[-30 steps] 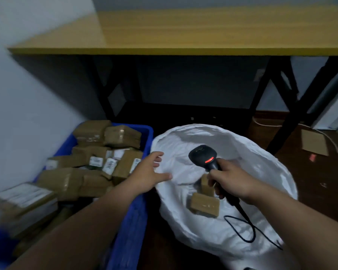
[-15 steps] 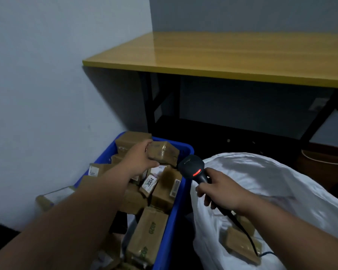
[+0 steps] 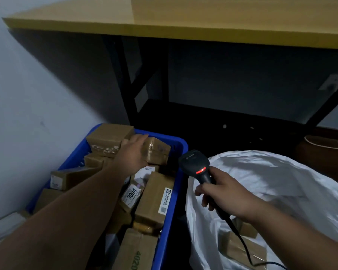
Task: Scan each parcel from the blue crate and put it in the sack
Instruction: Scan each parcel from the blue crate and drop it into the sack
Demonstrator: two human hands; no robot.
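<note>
1. Head view: the left hand [image 3: 134, 152] reaches into the blue crate [image 3: 176, 145] and lies on a brown parcel [image 3: 157, 152] at the far end, fingers fairly straight and close together across its top. Whether the thumb is hooked round the parcel cannot be told.
2. The crate stands on the floor against the wall, packed with brown parcels; one label reads 3004 [image 3: 132, 193].
3. The right hand [image 3: 225, 195] has its fingers wrapped round the grip of a black scanner [image 3: 196, 164], whose red light glows. Its cable [image 3: 246, 250] runs down over the sack.
4. The white sack [image 3: 281, 182] sits just right of the crate, mouth open, with parcels [image 3: 240, 248] already lying inside.
5. A yellow table [image 3: 203, 18] on black legs stands behind both.
</note>
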